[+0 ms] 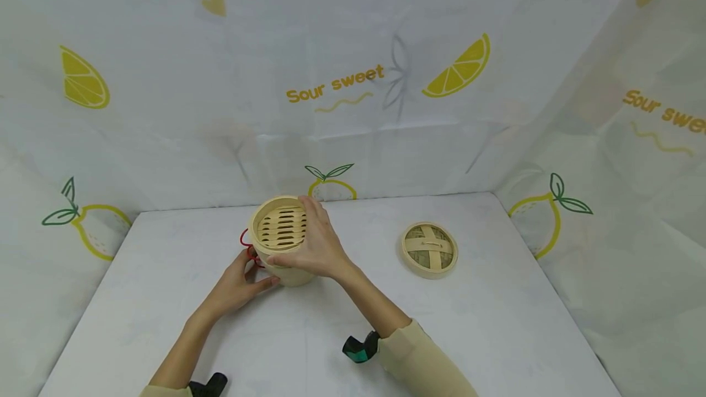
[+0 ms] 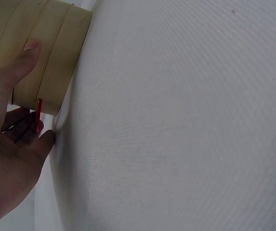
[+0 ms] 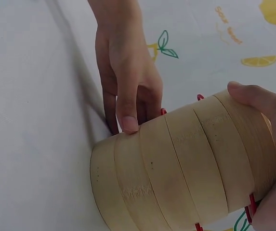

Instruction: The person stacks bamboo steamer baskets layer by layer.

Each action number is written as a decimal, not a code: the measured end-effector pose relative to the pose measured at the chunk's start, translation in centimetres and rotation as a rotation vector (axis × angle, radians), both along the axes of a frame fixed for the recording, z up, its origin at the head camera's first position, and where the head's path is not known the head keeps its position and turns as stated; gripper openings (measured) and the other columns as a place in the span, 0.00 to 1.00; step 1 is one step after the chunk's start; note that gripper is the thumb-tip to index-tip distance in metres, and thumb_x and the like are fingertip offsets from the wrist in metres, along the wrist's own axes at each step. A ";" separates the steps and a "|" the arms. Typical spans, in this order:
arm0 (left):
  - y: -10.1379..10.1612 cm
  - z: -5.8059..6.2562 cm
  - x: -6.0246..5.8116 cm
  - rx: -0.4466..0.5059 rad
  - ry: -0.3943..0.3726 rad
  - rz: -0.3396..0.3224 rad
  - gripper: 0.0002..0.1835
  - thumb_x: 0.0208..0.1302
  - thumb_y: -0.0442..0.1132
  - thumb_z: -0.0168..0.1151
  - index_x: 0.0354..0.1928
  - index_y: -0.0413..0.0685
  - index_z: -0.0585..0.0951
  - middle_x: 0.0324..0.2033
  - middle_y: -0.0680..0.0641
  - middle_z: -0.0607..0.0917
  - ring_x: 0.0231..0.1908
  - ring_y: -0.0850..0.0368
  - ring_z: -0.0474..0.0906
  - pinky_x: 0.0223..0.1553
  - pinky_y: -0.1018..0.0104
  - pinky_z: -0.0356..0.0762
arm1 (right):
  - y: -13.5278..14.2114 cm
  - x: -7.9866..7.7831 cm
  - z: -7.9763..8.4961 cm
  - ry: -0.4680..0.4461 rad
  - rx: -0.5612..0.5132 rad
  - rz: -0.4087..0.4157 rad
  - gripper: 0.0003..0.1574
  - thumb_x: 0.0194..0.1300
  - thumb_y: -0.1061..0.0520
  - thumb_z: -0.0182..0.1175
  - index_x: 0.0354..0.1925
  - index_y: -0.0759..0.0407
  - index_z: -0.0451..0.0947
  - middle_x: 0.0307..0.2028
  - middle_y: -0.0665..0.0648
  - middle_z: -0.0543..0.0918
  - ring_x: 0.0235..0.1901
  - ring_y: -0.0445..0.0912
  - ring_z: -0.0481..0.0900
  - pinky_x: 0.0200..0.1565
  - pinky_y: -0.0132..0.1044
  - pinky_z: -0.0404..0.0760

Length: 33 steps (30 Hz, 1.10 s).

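Observation:
A stack of small round bamboo steamer baskets (image 1: 295,277) stands on the white table, left of centre in the head view. Its uppermost basket (image 1: 266,231) has a slatted floor and no lid on it. My right hand (image 1: 320,242) grips this basket by its right side, thumb at the front. Low on the left side, my left hand (image 1: 234,287) holds the stack; its thumb lies on the wall in the left wrist view, and its fingers are partly hidden beside a red cord loop (image 2: 38,115). More red loops (image 3: 201,97) stick out of the bamboo walls.
A round bamboo lid (image 1: 429,249) with a woven top and crossed strips lies on the table to the right. White sheets (image 1: 358,35) printed with lemons hang behind and at the sides. Each wrist wears a dark device (image 1: 361,347).

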<state>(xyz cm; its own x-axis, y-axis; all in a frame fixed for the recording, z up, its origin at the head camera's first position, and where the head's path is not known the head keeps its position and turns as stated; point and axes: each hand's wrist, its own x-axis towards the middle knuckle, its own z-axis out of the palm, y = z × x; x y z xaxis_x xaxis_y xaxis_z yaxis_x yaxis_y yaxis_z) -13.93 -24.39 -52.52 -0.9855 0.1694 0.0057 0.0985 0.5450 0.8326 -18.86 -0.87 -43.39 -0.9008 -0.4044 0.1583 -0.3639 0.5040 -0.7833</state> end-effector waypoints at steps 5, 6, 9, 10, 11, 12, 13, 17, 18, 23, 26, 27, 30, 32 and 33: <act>-0.1 0.0 0.0 -0.005 -0.001 0.006 0.55 0.66 0.50 0.80 0.84 0.38 0.58 0.77 0.32 0.71 0.79 0.31 0.67 0.79 0.33 0.69 | 0.0 -0.1 0.2 0.002 0.021 0.017 0.83 0.44 0.38 0.88 0.85 0.55 0.51 0.84 0.60 0.59 0.82 0.57 0.62 0.79 0.60 0.75; -0.1 0.0 0.0 -0.004 -0.002 0.007 0.55 0.66 0.50 0.80 0.84 0.39 0.58 0.77 0.32 0.71 0.79 0.31 0.67 0.80 0.33 0.68 | 0.0 -0.2 0.3 0.001 0.023 0.021 0.83 0.44 0.38 0.88 0.85 0.55 0.51 0.84 0.60 0.59 0.82 0.57 0.62 0.79 0.60 0.75; -0.2 0.0 -0.1 -0.001 -0.007 0.005 0.55 0.66 0.50 0.80 0.84 0.40 0.57 0.77 0.32 0.70 0.79 0.32 0.67 0.80 0.34 0.68 | 0.1 -0.2 0.4 0.001 0.029 0.032 0.83 0.45 0.37 0.88 0.85 0.56 0.51 0.85 0.60 0.59 0.82 0.58 0.62 0.80 0.60 0.75; -0.2 0.0 -0.1 -0.001 -0.008 0.004 0.55 0.66 0.50 0.80 0.84 0.40 0.57 0.77 0.32 0.70 0.79 0.32 0.66 0.80 0.34 0.68 | 0.1 -0.2 0.4 0.002 0.031 0.034 0.83 0.45 0.37 0.88 0.85 0.57 0.51 0.85 0.61 0.59 0.82 0.58 0.62 0.80 0.60 0.75; -0.2 0.0 -0.1 0.000 -0.008 0.004 0.55 0.65 0.50 0.80 0.84 0.40 0.57 0.77 0.33 0.70 0.79 0.32 0.66 0.80 0.34 0.68 | 0.1 -0.3 0.4 0.001 0.034 0.036 0.83 0.45 0.37 0.87 0.86 0.56 0.50 0.85 0.60 0.58 0.82 0.58 0.62 0.80 0.60 0.74; -0.2 0.0 -0.1 0.001 -0.008 0.003 0.55 0.65 0.50 0.80 0.84 0.40 0.57 0.77 0.33 0.70 0.79 0.32 0.67 0.80 0.34 0.68 | 0.1 -0.3 0.4 0.001 0.036 0.037 0.83 0.45 0.37 0.87 0.86 0.56 0.50 0.85 0.60 0.58 0.83 0.58 0.62 0.80 0.60 0.74; -0.2 0.0 -0.1 0.003 -0.008 0.003 0.55 0.65 0.50 0.80 0.84 0.40 0.57 0.77 0.33 0.71 0.79 0.32 0.67 0.80 0.34 0.68 | 0.1 -0.3 0.4 -0.001 0.038 0.038 0.83 0.45 0.38 0.87 0.86 0.56 0.50 0.85 0.60 0.58 0.83 0.58 0.61 0.80 0.60 0.74; -0.2 0.0 -0.1 0.003 -0.007 0.002 0.54 0.66 0.50 0.80 0.83 0.39 0.59 0.76 0.33 0.72 0.78 0.33 0.68 0.79 0.33 0.69 | 0.1 -0.3 0.4 -0.004 0.044 0.038 0.83 0.45 0.38 0.87 0.86 0.55 0.50 0.85 0.60 0.58 0.83 0.58 0.61 0.81 0.60 0.73; -0.2 0.0 -0.1 0.003 -0.008 0.002 0.54 0.66 0.50 0.80 0.83 0.39 0.59 0.76 0.33 0.72 0.78 0.33 0.68 0.79 0.33 0.69 | 0.1 -0.3 0.4 -0.004 0.045 0.038 0.83 0.45 0.38 0.87 0.86 0.55 0.50 0.85 0.60 0.58 0.83 0.58 0.61 0.81 0.60 0.74; -0.2 0.0 -0.1 0.007 -0.009 -0.001 0.54 0.66 0.50 0.80 0.84 0.40 0.58 0.77 0.33 0.71 0.78 0.33 0.67 0.80 0.34 0.68 | 0.2 -0.4 0.5 -0.007 0.046 0.035 0.83 0.45 0.37 0.88 0.86 0.54 0.50 0.85 0.60 0.58 0.83 0.57 0.61 0.81 0.61 0.73; -0.2 -0.1 -0.1 0.012 -0.005 -0.006 0.55 0.66 0.49 0.80 0.84 0.40 0.57 0.77 0.33 0.70 0.79 0.33 0.67 0.80 0.34 0.68 | 0.2 -0.4 0.4 -0.008 0.046 0.028 0.84 0.44 0.37 0.88 0.86 0.53 0.49 0.86 0.60 0.57 0.84 0.58 0.60 0.82 0.61 0.72; -0.2 -0.1 -0.1 0.012 -0.004 -0.007 0.55 0.66 0.49 0.80 0.84 0.40 0.57 0.77 0.33 0.70 0.79 0.33 0.66 0.80 0.34 0.68 | 0.2 -0.4 0.3 -0.006 0.048 0.027 0.84 0.44 0.37 0.88 0.86 0.53 0.49 0.86 0.60 0.57 0.85 0.58 0.59 0.82 0.61 0.72; -0.2 -0.2 -0.2 0.009 -0.003 -0.008 0.55 0.66 0.49 0.80 0.84 0.40 0.57 0.78 0.33 0.70 0.79 0.33 0.66 0.80 0.34 0.68 | 0.2 -0.4 0.2 -0.001 0.054 0.023 0.86 0.44 0.35 0.87 0.87 0.53 0.48 0.86 0.59 0.56 0.85 0.57 0.58 0.83 0.61 0.70; -0.2 -0.2 -0.2 0.005 0.000 -0.007 0.55 0.66 0.49 0.80 0.84 0.40 0.57 0.78 0.34 0.70 0.79 0.33 0.66 0.80 0.34 0.68 | 0.3 -0.4 0.2 0.001 0.057 0.025 0.86 0.44 0.35 0.87 0.87 0.53 0.47 0.86 0.59 0.56 0.86 0.57 0.57 0.83 0.61 0.70; -0.2 -0.2 -0.2 0.007 0.000 -0.007 0.55 0.66 0.48 0.80 0.84 0.40 0.57 0.78 0.34 0.70 0.79 0.33 0.66 0.80 0.34 0.68 | 0.3 -0.5 0.2 0.001 0.058 0.028 0.87 0.45 0.35 0.87 0.88 0.53 0.47 0.87 0.58 0.56 0.86 0.56 0.57 0.83 0.61 0.69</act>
